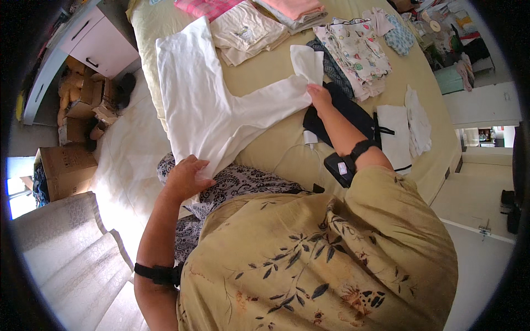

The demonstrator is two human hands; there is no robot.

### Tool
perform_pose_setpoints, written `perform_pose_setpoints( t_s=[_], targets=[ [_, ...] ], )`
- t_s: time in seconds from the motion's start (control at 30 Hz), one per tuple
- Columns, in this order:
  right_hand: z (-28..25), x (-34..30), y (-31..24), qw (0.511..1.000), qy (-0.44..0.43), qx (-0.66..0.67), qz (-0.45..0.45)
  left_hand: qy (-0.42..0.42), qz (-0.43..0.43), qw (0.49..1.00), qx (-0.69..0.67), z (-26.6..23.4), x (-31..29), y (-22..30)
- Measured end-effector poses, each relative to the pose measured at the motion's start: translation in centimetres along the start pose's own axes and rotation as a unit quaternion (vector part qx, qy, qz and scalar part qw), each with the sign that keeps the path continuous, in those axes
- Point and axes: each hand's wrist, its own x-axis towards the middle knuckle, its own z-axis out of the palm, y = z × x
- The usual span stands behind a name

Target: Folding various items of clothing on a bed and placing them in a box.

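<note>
So, wht garment (207, 118), LH (187, 177) gripping, RH (319, 97) too

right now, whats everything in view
White garment: 1, white, across bed
Bed: 1, pale yellow, centre
Cream clothing: uncountable, cream, far side
Pink cloths: at least 2, pink, far edge
Printed clothes: several, mixed, upper right
Black garment: 1, black, under right forearm
White clothes: at least 2, white, right
Black device: 1, black, by right forearm
Boxes: several, brown, left floor
Cabinet: 1, pale, upper left
Curtain: 1, pale, lower left
Shirt: 1, tan, lower centre
Armbands: 2, black, arms
Left hand: 1, bare, gripping garment's near end
Right hand: 1, bare, holding its right side
</note>
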Motion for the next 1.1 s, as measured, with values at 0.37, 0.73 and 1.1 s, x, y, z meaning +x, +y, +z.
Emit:
perform_pose_setpoints(
  t_s=[0.37,0.73,1.1],
  targets=[
    [2.5,7.2,-3.0,0.983,0.144,-0.1,0.059,0.067,0.039,0.984,0.161,1.6,-0.4,1.3],
    [-0.1,10.2,-4.4,0.975,0.104,0.164,0.109,0.164,0.043,0.974,0.151,-0.7,-1.8,0.6],
    [-0.3,11.1,-1.1,0.95,0.062,0.231,0.199,0.133,0.065,0.981,0.124,0.6,-2.5,0.6]
  ],
)
